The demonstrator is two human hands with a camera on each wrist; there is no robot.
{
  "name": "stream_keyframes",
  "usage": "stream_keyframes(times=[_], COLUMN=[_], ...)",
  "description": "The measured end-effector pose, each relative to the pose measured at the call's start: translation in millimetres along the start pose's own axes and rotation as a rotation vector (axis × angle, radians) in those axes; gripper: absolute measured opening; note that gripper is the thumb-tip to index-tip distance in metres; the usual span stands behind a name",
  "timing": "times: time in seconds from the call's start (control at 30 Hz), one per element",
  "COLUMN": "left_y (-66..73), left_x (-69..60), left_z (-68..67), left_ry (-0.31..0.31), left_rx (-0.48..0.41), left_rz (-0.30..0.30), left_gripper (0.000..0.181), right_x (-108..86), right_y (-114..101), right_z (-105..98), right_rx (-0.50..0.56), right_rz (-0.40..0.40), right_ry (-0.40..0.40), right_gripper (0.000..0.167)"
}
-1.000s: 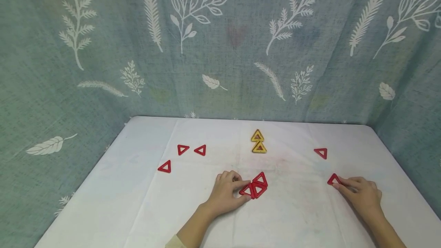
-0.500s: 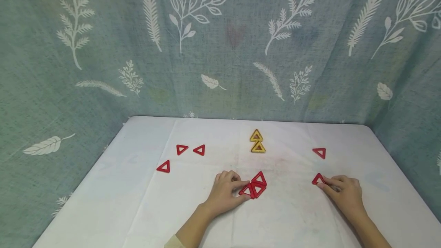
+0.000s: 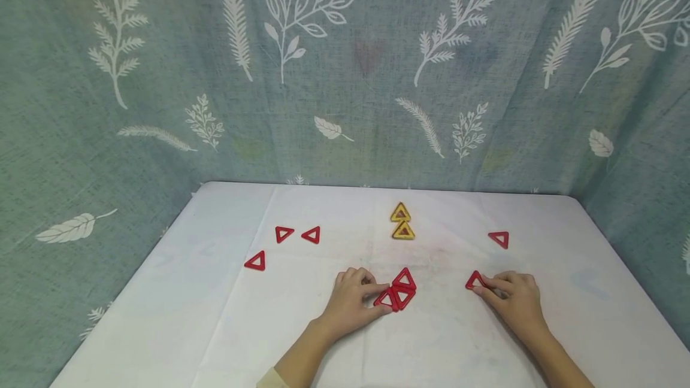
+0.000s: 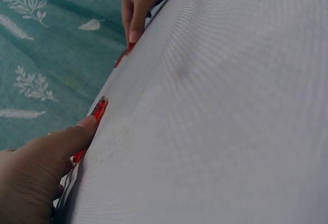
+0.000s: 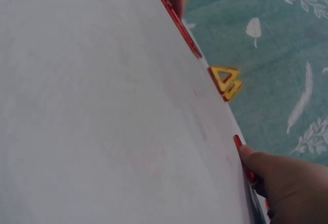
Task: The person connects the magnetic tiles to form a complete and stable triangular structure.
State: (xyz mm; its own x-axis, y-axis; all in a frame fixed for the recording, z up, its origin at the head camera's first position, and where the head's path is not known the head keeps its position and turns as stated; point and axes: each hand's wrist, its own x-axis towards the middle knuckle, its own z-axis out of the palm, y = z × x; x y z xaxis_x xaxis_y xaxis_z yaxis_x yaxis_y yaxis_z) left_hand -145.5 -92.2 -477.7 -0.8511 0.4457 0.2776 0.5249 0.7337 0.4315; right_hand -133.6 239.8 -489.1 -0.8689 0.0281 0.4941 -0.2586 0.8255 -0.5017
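In the head view, my left hand (image 3: 353,299) pinches the left piece of a joined group of three red triangle tiles (image 3: 403,287) between thumb and forefinger. The group lies flat with edges touching. To its right, my right hand (image 3: 514,301) pinches one loose red triangle tile (image 3: 470,282) by its right side, apart from the group. The left wrist view shows that hand's thumb (image 4: 87,124) against red tile edges (image 4: 100,107). From the right wrist view, a thumb (image 5: 251,155) presses on a red tile (image 5: 238,142); the other fingers are mostly hidden.
Two yellow triangle tiles (image 3: 403,238) sit toward the back, one behind the other, with red along their undersides in the right wrist view. Three loose red triangles (image 3: 262,260) lie at the left and another red triangle (image 3: 498,234) at the back right. A patterned curtain (image 3: 345,136) hangs behind the table.
My right hand has moved left with its red triangle tile, closer to the joined group. The left hand and the three joined tiles have stayed in place.
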Motion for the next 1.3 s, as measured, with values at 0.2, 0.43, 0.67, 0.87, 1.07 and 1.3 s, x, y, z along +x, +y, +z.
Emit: stream_keyframes(times=[0.2, 0.43, 0.67, 0.87, 1.07, 1.3], left_y=[1.8, 1.8, 2.0, 0.5, 0.8, 2.0], left_x=[0.5, -0.2, -0.3, -0.2, -0.4, 0.0], left_z=[-1.2, -1.3, -0.6, 0.6, 0.6, 1.9], left_ry=[-0.015, -0.012, -0.009, 0.021, 0.036, 0.06], left_rx=[-0.006, -0.011, 0.007, 0.029, 0.009, 0.025], left_rz=[-0.017, -0.013, -0.005, 0.024, 0.021, 0.031], left_gripper=[0.041, 0.042, 0.042, 0.044, 0.048, 0.049], right_x=[0.4, 0.8, 0.1, 0.9, -0.1, -4.8], right_y=[-8.7, -20.2, -35.2, -47.1, -55.8, -64.8], right_z=[5.9, 12.6, 18.8, 23.7, 28.9, 36.0], right_rx=[-0.047, -0.065, -0.045, -0.038, 0.0, 0.085], right_rz=[-0.092, -0.092, -0.086, -0.024, -0.014, -0.007], right_ry=[0.035, 0.003, -0.017, -0.079, -0.122, -0.141], right_gripper=[0.029, 0.029, 0.031, 0.032, 0.029, 0.029])
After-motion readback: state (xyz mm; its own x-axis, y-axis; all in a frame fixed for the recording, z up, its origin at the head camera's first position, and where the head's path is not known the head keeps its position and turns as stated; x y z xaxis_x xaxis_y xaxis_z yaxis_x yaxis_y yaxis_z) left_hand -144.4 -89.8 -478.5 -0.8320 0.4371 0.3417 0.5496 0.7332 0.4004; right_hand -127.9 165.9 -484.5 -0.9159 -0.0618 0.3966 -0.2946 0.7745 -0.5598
